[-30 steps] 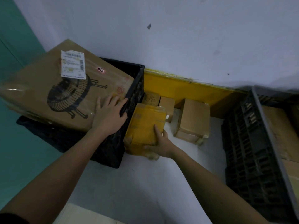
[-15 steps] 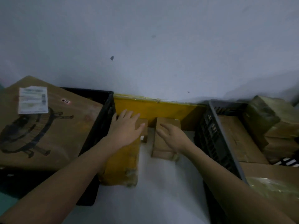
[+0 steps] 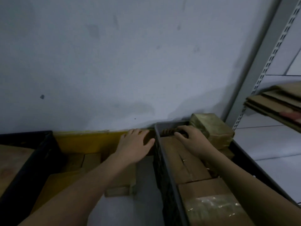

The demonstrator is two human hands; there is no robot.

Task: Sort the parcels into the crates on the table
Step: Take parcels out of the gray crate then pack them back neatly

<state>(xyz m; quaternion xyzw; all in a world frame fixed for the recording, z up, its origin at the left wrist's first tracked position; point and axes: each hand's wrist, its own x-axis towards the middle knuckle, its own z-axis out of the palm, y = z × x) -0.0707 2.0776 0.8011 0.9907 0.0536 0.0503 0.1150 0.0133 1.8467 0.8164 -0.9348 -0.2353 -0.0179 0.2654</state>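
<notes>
My left hand [image 3: 135, 144] hangs with straight fingers over the gap between the crates, beside the left wall of the grey crate [image 3: 171, 185]. My right hand [image 3: 189, 136] reaches into that crate's far end, fingers bent over something dark there; whether it grips anything is unclear. The grey crate holds a flat cardboard parcel [image 3: 184, 160], a taped parcel [image 3: 211, 207] and a greenish wrapped parcel [image 3: 211, 126] on top. On the table, a small cardboard parcel [image 3: 120, 185] lies under my left forearm, with a yellow parcel [image 3: 57, 185] to its left.
A black crate [image 3: 40, 152] at the left holds a large cardboard box [image 3: 11, 160]. Two small boxes [image 3: 84, 160] stand against a yellow board [image 3: 88, 141] along the wall. A metal shelf rack [image 3: 268, 62] with flattened cardboard [image 3: 276, 101] stands at the right.
The view has swung right and up. My right hand left the small parcel on the table and went into the grey crate. My left hand moved right, off the yellow parcel.
</notes>
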